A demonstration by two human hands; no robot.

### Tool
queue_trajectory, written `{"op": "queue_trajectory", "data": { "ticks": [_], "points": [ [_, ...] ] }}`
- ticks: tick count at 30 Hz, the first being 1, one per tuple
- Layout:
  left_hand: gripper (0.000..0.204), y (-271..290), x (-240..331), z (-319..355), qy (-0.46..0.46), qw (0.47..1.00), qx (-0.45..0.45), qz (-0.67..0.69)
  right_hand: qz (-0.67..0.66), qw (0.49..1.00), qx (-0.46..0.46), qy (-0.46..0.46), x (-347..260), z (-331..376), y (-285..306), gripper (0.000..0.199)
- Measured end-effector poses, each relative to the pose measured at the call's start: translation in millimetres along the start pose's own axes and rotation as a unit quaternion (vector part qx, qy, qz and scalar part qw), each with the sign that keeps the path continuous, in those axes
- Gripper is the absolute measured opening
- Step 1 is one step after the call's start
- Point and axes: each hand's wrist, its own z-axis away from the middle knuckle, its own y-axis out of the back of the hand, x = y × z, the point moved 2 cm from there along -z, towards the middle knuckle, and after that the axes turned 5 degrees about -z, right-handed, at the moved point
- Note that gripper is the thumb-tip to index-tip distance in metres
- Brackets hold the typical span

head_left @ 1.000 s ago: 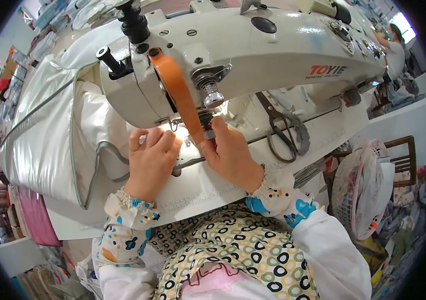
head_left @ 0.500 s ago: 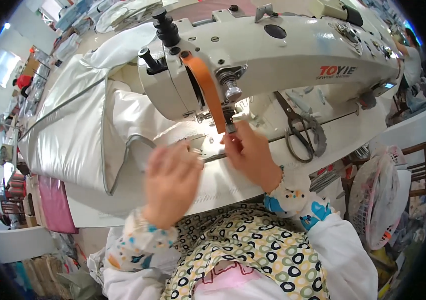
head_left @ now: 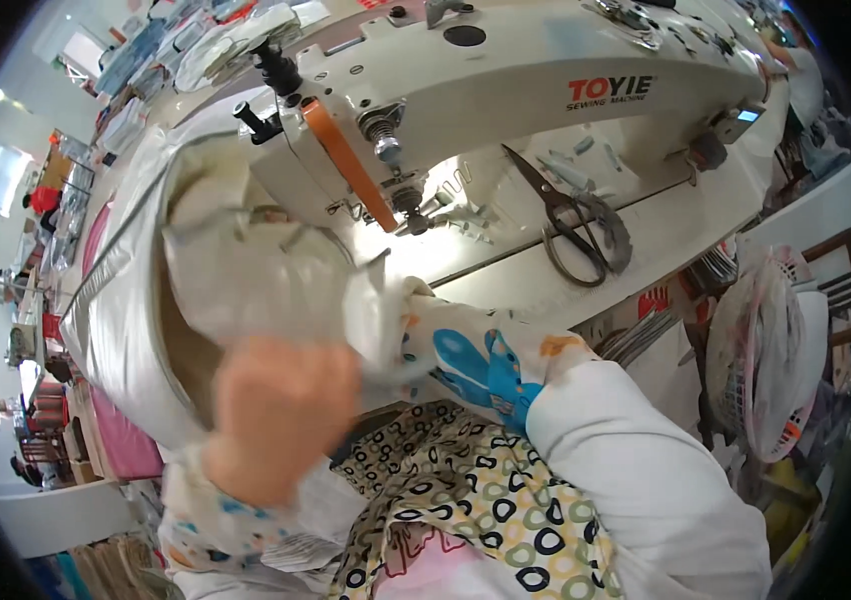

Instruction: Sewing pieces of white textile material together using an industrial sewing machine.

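Observation:
A shiny white fabric piece with grey edging (head_left: 246, 270) is lifted and bunched at the left of the sewing machine (head_left: 506, 80). Its inner side shows cream. My left hand (head_left: 286, 410), smeared by motion, looks closed like a fist at the near edge of this fabric. My right forearm reaches left across the machine bed, in a sleeve with blue flowers (head_left: 491, 370). Behind the raised fabric, my right hand is almost wholly hidden, so its fingers do not show. Just beyond it are the needle area and presser foot (head_left: 414, 220), lit brightly, beside an orange strip (head_left: 349, 165).
Black-handled scissors (head_left: 571, 220) lie on the machine bed right of the needle, near small metal parts (head_left: 466, 220). A pink basket with clear plastic (head_left: 761, 350) stands at the right. Pink cloth (head_left: 121, 435) hangs at the left table edge. Another person (head_left: 801, 85) sits far right.
My right hand has left the needle area and gone left behind the fabric. My left hand has moved down and left, and the white fabric has been lifted and folded over. The view has shifted.

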Motion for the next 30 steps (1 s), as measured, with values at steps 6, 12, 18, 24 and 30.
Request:
{"op": "queue_trajectory", "data": {
  "ticks": [6,12,18,24,30],
  "points": [
    [0.014,-37.9,48.5,-1.6,-0.096,0.990,-0.039,0.097,-0.041,0.988,0.036,-0.144,24.1,-80.5,-166.5,0.050],
    [0.014,-42.7,41.1,16.1,-0.074,0.991,-0.073,0.087,-0.070,0.970,0.098,-0.210,-28.5,-139.0,6.3,0.049],
    [0.016,-25.7,38.6,3.0,-0.096,0.978,-0.157,0.099,-0.129,0.982,-0.118,-0.077,-51.5,-116.2,6.0,0.034],
    [0.025,-37.6,14.2,-56.3,-0.092,0.977,-0.042,0.189,-0.122,0.980,-0.071,-0.142,-65.5,-118.6,-11.5,0.021],
    [0.047,-93.9,6.7,-49.1,-0.057,0.966,-0.119,0.222,-0.076,0.983,-0.091,-0.143,-59.0,-118.6,0.6,0.013]
  ]
}}
